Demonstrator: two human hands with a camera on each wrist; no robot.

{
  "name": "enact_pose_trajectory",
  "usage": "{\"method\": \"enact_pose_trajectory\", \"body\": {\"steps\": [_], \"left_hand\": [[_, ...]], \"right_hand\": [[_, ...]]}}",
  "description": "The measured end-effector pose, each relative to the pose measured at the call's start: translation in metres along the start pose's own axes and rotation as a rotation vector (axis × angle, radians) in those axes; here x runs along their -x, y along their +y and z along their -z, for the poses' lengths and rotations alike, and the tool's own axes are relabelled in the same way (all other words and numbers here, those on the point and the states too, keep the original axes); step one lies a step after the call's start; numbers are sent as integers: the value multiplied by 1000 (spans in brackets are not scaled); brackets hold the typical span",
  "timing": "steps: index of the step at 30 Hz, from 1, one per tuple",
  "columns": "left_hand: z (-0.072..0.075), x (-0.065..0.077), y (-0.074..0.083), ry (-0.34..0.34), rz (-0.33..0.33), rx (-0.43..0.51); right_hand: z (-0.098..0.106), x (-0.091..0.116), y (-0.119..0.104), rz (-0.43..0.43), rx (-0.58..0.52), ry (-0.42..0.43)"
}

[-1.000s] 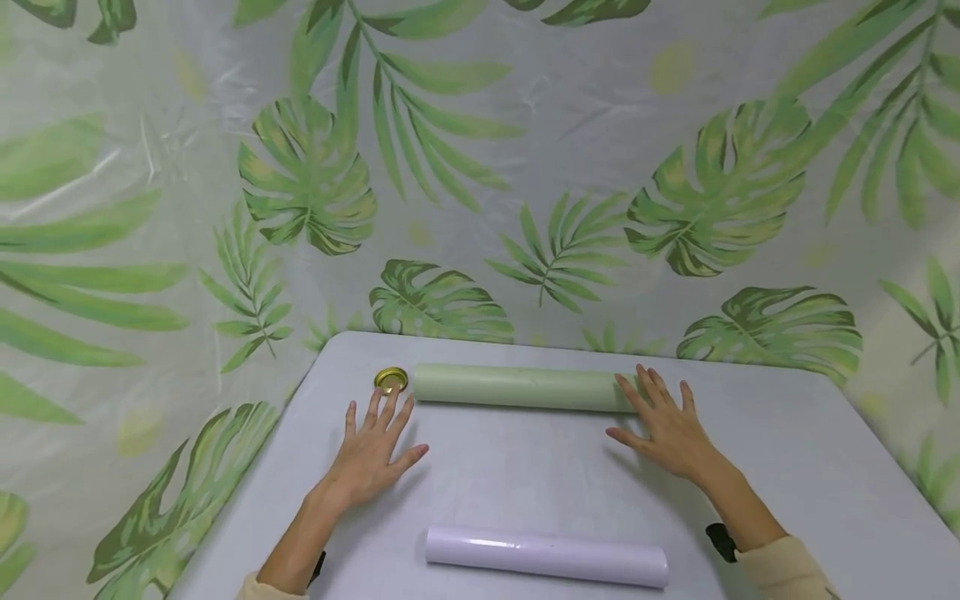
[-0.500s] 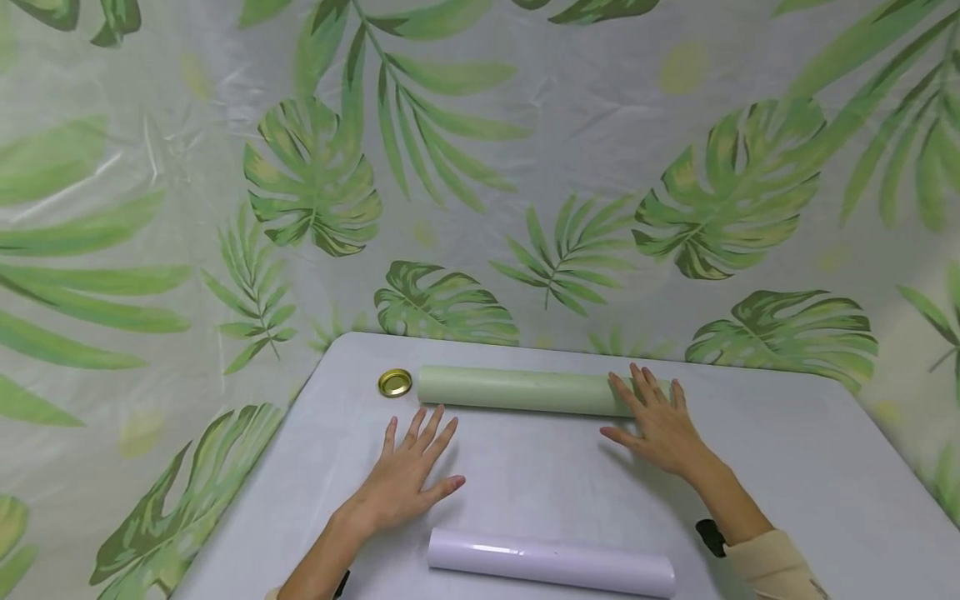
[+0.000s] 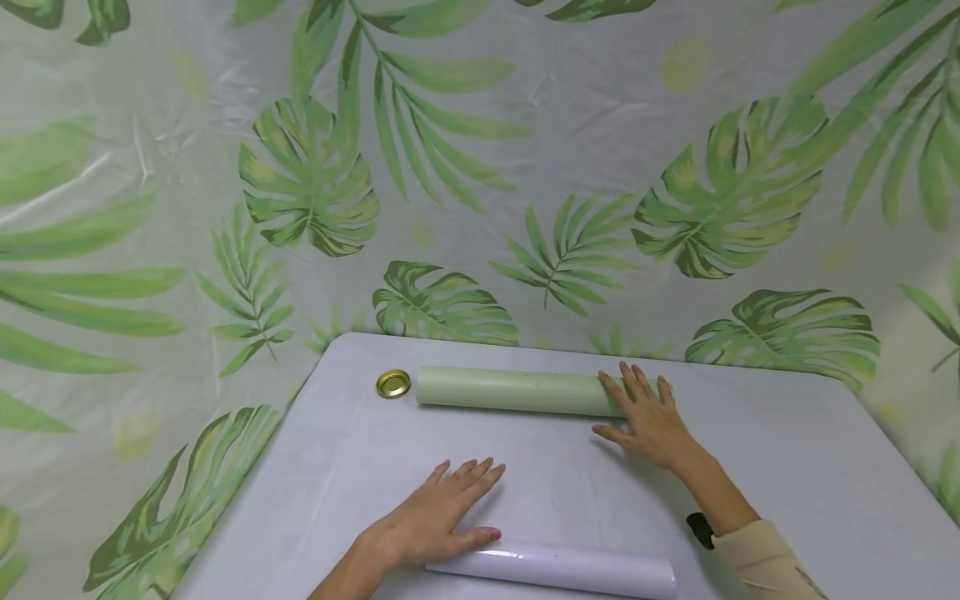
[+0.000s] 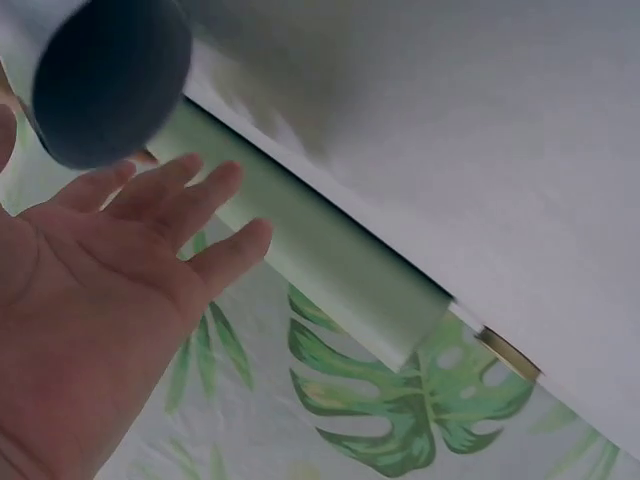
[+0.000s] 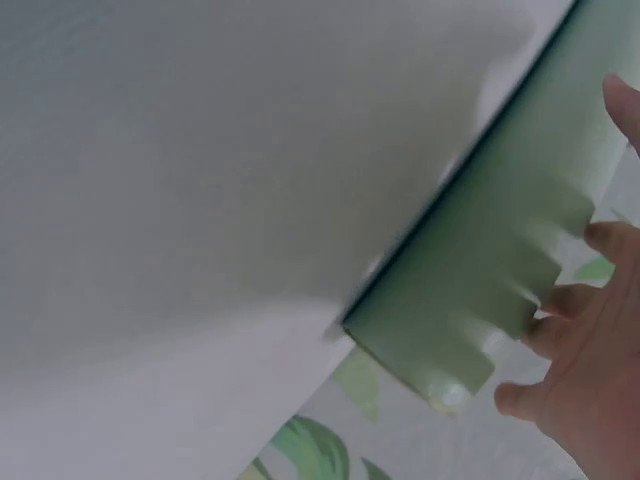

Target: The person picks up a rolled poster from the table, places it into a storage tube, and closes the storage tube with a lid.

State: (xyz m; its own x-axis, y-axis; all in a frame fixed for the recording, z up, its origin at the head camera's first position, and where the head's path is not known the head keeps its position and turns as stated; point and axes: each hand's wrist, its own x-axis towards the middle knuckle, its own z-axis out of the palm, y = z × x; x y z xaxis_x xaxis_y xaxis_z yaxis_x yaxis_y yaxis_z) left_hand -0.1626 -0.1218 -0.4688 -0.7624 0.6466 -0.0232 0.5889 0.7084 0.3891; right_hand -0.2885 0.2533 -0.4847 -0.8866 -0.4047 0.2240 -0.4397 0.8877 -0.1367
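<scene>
A pale green roll (image 3: 510, 390) lies across the far part of the white table (image 3: 525, 467). My right hand (image 3: 651, 423) is at its right end, fingers spread and fairly straight; in the right wrist view, the fingertips lie right at the roll (image 5: 470, 270). My left hand (image 3: 429, 521) hovers by the left end of a glossy lilac roll (image 3: 585, 568) near the front, fingers extended and the thumb overlapping the roll in the head view. The left wrist view has the open palm (image 4: 100, 270) beside a dark round roll end (image 4: 112, 85).
A small gold round lid (image 3: 393, 384) lies just left of the green roll. Behind the table's far edge hangs a leaf-patterned plastic sheet (image 3: 465, 225). A dark band (image 3: 701, 531) sits at my right wrist, by a beige sleeve (image 3: 761, 558).
My left hand has moved from beside the gold lid toward the front and right, to the lilac roll. The right hand has shifted slightly left along the green roll.
</scene>
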Motion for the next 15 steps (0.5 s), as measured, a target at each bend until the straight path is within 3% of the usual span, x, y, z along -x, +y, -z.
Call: {"method": "enact_pose_trajectory", "body": {"steps": [4, 8, 15], "left_hand": [[-7, -1, 12, -37, -49, -52], [-13, 0, 20, -19, -114, -142], [-18, 2, 29, 2, -173, -233]], "right_hand": [[-3, -6, -5, 28, 16, 26], [-2, -11, -12, 37, 19, 15], [-3, -19, -17, 39, 30, 13]]}}
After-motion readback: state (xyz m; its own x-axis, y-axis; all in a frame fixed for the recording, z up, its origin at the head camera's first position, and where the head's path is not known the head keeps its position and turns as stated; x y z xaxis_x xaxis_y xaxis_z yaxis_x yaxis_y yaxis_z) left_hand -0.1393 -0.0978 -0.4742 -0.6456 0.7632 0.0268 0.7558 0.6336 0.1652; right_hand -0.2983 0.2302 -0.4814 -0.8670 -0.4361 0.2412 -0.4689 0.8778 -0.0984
